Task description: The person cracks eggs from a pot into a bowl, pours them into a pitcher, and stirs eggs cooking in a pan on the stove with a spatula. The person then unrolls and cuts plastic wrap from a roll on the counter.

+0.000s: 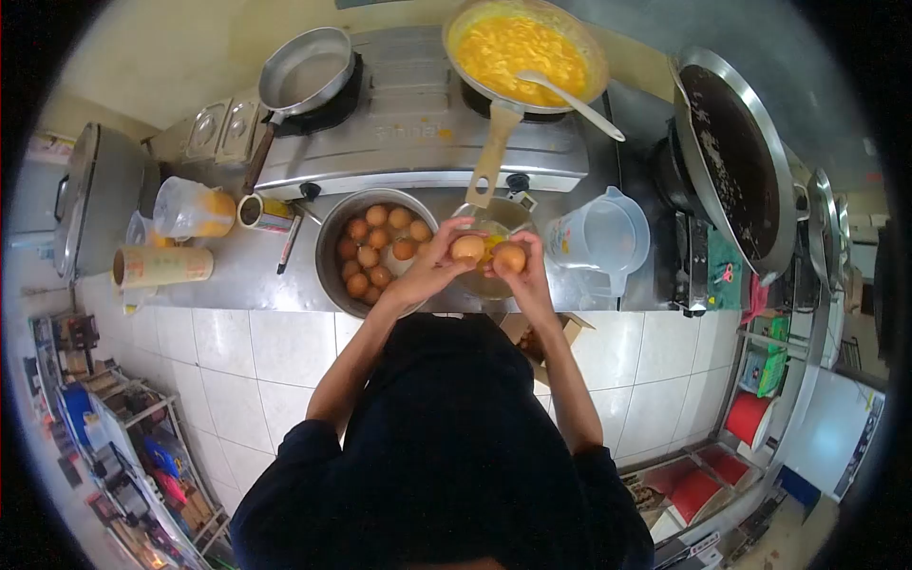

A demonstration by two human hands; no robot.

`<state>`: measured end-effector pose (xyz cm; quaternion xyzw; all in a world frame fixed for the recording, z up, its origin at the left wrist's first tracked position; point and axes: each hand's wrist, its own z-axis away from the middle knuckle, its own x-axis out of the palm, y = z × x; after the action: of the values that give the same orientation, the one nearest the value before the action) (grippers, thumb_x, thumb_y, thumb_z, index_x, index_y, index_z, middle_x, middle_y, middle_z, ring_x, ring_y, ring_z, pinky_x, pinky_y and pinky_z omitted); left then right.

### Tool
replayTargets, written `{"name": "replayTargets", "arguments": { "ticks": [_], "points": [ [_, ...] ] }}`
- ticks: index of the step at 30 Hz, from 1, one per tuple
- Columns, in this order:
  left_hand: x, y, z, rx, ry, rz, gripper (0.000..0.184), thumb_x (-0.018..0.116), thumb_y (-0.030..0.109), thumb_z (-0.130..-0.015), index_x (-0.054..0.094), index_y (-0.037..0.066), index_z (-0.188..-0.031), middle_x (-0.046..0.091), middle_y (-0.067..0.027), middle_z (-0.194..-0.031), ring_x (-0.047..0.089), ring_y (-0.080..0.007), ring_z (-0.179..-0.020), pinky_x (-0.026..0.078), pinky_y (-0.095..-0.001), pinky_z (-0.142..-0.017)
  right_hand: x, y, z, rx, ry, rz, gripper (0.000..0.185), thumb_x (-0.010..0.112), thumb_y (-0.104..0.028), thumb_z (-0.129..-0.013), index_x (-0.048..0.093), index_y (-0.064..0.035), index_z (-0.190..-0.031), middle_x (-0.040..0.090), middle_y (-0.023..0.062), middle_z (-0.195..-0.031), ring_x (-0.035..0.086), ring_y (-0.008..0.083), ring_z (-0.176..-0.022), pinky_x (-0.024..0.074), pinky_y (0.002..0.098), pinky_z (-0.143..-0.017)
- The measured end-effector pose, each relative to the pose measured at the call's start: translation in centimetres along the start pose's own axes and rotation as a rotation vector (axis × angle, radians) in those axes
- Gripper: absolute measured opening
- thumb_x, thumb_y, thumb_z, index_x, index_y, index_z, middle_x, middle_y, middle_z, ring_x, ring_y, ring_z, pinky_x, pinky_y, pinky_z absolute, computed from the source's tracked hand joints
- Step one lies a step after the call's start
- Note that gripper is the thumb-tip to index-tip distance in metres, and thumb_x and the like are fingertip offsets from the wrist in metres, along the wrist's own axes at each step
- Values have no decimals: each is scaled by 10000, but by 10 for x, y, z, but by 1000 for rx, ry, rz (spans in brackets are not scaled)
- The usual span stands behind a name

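Note:
My left hand (432, 274) is closed around a brown egg (467, 249). My right hand (532, 277) grips another brown egg (510, 257) close beside it. Whether these are whole eggs or shell halves, I cannot tell. Both hands are over a bowl (518, 211) on the counter, partly hidden by my fingers, with yellow egg showing between them. Just left stands a metal pot (328, 271) holding several brown eggs (368, 256). Behind the bowl, a frying pan (494, 142) of yellow egg mixture (518, 52) sits on the stove, a white spoon (579, 106) resting in it.
A second pan (304, 76) is on the left burner of the stove (408, 157). Clear plastic jugs (608, 237) stand right of the bowl. A large dark wok (736, 152) is farther right. A marker (289, 245), a can (264, 214) and plastic tubs (190, 209) lie left.

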<state>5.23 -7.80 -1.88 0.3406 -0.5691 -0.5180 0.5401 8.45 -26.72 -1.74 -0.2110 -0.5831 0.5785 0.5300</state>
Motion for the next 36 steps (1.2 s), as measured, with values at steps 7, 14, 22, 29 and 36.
{"name": "replayTargets", "arguments": {
  "ticks": [7,14,22,29,36],
  "points": [
    [1,-13,-48,162,-257,-221,608,690,125,-828,333,102,-1320,514,-115,-1250,500,-214,-1188,467,-345,-930,-41,-11,-17,-218,-176,658,463,756,-137,-772,598,-60,-1200,620,102,-1196,615,175,-1034,477,283,-892],
    [-6,-16,-62,380,-131,-954,487,783,286,-673,609,49,-1061,645,-153,-969,639,-322,-891,513,-380,-830,-62,16,-25,-369,-41,752,469,754,-102,-740,613,-51,-1184,655,123,-1133,639,189,-1020,498,291,-870],
    [-10,-37,-67,376,-82,-976,523,762,243,-641,607,68,-1108,639,-159,-999,629,-335,-903,519,-393,-821,-60,42,-37,-427,75,702,441,731,-64,-715,642,-52,-1146,672,127,-1090,653,208,-1005,509,304,-862],
    [-12,-41,-70,484,-53,-950,510,771,227,-624,623,75,-1087,645,-146,-982,634,-328,-874,528,-391,-798,-58,47,-37,-435,120,694,440,727,-60,-710,644,-52,-1142,676,128,-1076,658,213,-994,511,305,-858],
    [-12,-34,-69,441,-79,-858,494,788,204,-638,634,52,-1083,658,-134,-982,659,-260,-846,548,-339,-763,-50,35,-32,-434,130,679,437,712,-50,-694,651,-42,-1126,675,136,-1074,656,211,-995,509,304,-867]
  ]
}}
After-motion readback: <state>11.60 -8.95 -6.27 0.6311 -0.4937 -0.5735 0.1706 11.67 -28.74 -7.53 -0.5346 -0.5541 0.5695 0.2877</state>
